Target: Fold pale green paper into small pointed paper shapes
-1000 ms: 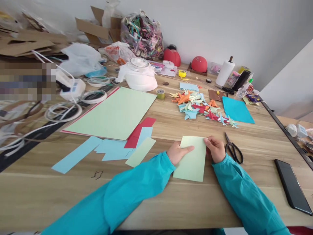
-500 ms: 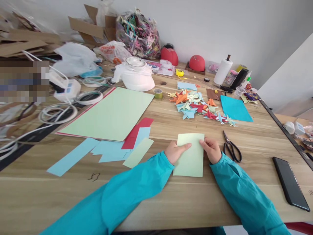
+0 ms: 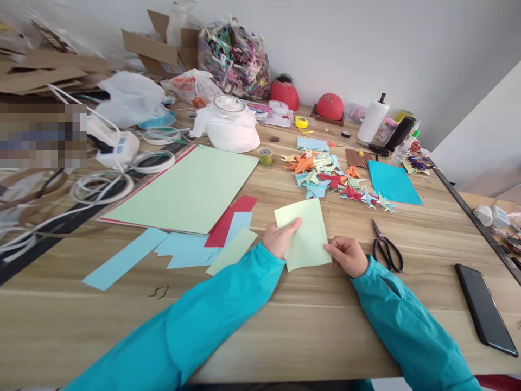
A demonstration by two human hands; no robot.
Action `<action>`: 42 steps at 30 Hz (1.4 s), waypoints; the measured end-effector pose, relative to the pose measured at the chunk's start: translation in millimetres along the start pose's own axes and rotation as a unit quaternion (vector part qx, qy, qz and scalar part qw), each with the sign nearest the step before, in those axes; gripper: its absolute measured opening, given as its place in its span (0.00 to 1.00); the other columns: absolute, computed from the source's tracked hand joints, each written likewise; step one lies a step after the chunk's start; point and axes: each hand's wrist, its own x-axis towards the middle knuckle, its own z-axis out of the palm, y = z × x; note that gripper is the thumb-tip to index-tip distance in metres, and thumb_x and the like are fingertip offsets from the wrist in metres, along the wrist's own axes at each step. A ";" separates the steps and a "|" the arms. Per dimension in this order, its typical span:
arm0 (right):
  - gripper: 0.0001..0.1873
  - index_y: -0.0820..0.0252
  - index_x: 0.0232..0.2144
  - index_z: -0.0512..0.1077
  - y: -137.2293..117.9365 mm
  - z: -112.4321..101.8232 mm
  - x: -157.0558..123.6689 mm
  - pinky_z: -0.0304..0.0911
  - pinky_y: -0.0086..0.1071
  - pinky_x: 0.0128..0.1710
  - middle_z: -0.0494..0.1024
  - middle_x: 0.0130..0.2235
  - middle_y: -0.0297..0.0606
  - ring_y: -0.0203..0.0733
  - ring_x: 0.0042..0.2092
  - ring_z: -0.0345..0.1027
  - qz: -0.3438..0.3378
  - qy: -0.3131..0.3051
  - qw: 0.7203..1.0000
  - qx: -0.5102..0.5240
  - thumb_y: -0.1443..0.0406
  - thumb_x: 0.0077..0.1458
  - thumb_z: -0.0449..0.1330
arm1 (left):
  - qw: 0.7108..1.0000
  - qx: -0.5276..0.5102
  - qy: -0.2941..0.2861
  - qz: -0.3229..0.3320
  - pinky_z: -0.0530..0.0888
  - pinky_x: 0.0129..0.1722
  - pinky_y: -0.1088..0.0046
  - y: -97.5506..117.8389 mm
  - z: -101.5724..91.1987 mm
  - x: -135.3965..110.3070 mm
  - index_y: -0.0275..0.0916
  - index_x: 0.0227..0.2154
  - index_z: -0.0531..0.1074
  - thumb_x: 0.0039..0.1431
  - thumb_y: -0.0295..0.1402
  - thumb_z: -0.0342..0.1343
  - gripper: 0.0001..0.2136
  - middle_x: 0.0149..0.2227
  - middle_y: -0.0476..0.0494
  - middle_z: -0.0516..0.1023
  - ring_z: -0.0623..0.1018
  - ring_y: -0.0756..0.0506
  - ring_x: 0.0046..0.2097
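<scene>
A pale green sheet of paper (image 3: 306, 232) is lifted off the wooden table (image 3: 285, 326) and tilted, held by both hands. My left hand (image 3: 278, 239) grips its left edge, thumb lying on top. My right hand (image 3: 347, 255) pinches its lower right corner. Both arms wear teal sleeves. Black scissors (image 3: 387, 251) lie just right of my right hand. A heap of folded paper shapes (image 3: 331, 179) in several colours sits beyond the sheet.
A large pale green sheet (image 3: 189, 187) over a red one lies at left, with blue, red and green offcuts (image 3: 191, 247) in front. A teal sheet (image 3: 393, 183), a black phone (image 3: 484, 309), a white pot (image 3: 230, 127), tape rolls, bags and cardboard fill the back.
The pale green sheet lay flat on the table under both hands; now it is raised, turned and shifted left. My right hand moved from its top right edge to its lower right corner.
</scene>
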 end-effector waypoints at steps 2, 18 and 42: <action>0.18 0.59 0.18 0.63 1.2 -0.5 0.2 0.54 0.24 0.16 0.69 0.14 0.30 0.29 0.15 0.58 0.004 -0.008 1.000 -0.002 0.53 0.49 0.57 | 0.999 -0.024 0.029 0.007 0.75 0.29 0.68 1.3 -2.4 6.4 0.30 0.29 0.75 0.33 0.39 0.68 0.20 0.30 0.38 0.79 0.78 0.40 0.31; 0.17 0.61 0.22 0.66 11.0 -29.5 4.0 0.62 0.29 0.24 0.73 0.21 0.35 0.35 0.21 0.65 -0.027 0.319 0.941 -0.108 0.53 0.50 0.55 | 0.991 -0.130 0.036 0.001 0.77 0.34 0.63 -5.3 0.0 25.0 0.32 0.33 0.75 0.34 0.34 0.68 0.20 0.33 0.36 0.79 0.79 0.39 0.34; 0.14 0.62 0.35 0.71 44.0 -60.7 -44.8 0.64 0.34 0.35 0.73 0.41 0.45 0.42 0.37 0.68 -0.089 0.438 0.806 -0.387 0.66 0.50 0.48 | 0.980 -0.181 -0.076 -0.032 0.76 0.38 0.60 -4.1 0.6 19.0 0.33 0.34 0.74 0.24 0.25 0.70 0.25 0.33 0.40 0.80 0.77 0.36 0.40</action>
